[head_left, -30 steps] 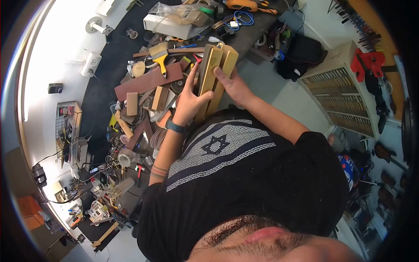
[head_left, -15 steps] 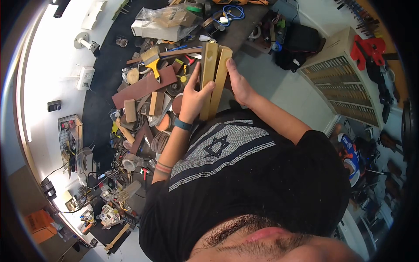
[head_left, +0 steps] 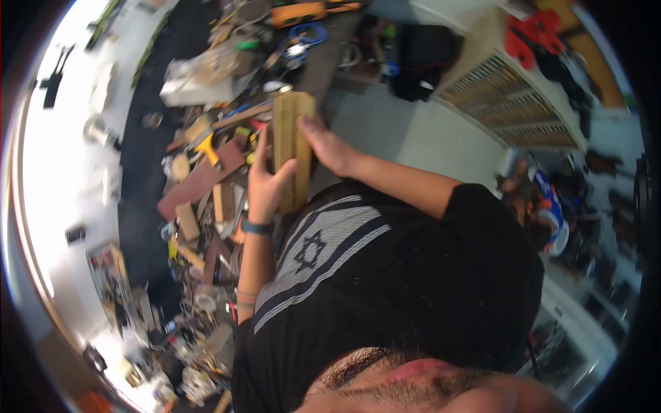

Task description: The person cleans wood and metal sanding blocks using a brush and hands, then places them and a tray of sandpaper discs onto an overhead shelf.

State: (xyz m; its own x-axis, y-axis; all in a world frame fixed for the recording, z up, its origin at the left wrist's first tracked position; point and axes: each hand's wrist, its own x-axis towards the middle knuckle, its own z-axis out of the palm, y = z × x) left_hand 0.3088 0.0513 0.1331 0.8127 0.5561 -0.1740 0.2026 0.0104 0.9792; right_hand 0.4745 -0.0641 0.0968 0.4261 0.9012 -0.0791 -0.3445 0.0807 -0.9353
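Two long wooden pieces [head_left: 283,127] stand side by side in front of my shirt, pressed nearly together along their length. My left hand [head_left: 265,189], with a dark band at the wrist, grips them from the left, its thumb across the front face. Against the right edge lies my right hand [head_left: 329,148], its thumb near the upper end and its other fingers mostly hidden behind the wood. Just left of the hands, a yellow-handled paintbrush [head_left: 206,148] rests on the cluttered bench beside a reddish-brown board [head_left: 200,180].
Small wood blocks [head_left: 187,220] and many tools crowd the bench on the left. Farther back are a plastic-wrapped white box [head_left: 196,91] and a coiled blue cable [head_left: 310,33]. A cabinet of narrow drawers [head_left: 506,89] stands to the right, with a black bag [head_left: 427,55] near it.
The gap between the two wooden pieces has closed. My view has shifted, so the hands and bench appear lower and farther left. Both hands keep their hold.
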